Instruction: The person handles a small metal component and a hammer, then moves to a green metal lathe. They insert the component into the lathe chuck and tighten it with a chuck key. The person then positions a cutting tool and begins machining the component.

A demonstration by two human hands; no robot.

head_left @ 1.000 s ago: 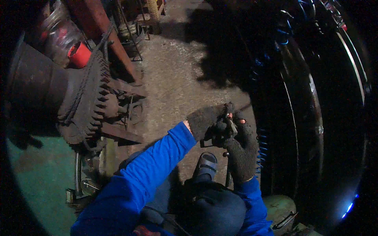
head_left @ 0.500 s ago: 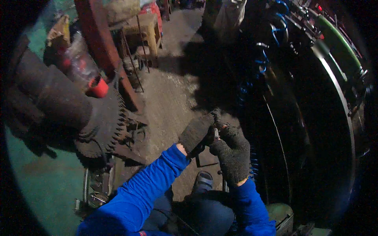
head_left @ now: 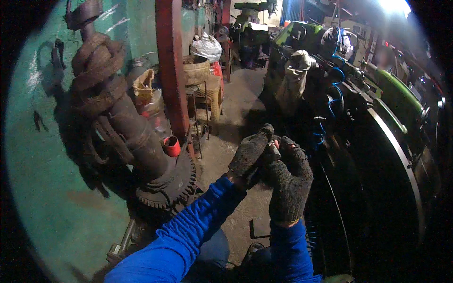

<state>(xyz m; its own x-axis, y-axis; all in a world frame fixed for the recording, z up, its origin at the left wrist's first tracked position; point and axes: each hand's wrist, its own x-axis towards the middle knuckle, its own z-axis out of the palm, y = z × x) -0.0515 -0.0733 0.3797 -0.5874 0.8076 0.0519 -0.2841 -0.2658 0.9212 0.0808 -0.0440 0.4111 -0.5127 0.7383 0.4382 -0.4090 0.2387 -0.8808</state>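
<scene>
Both hands wear dark, worn knit gloves below blue sleeves and meet in front of me. My left hand has its fingers closed, and their tips come up against those of the other hand. My right hand pinches a small light-grey metal piece with a pointed end, between thumb and fingers. A bare fingertip shows through the right glove. What the left fingers grip, if anything, is hidden behind the glove.
On the left, a large dark shaft with a toothed gear leans along the green wall. A red cup rests near it, beside a red post. A yellow stool stands beyond. Green machinery with a blue coiled hose lines the right.
My view has tilted up, bringing more of the wall, machines and a bright lamp into sight. Both hands stay together, the small metal piece still at the right fingers.
</scene>
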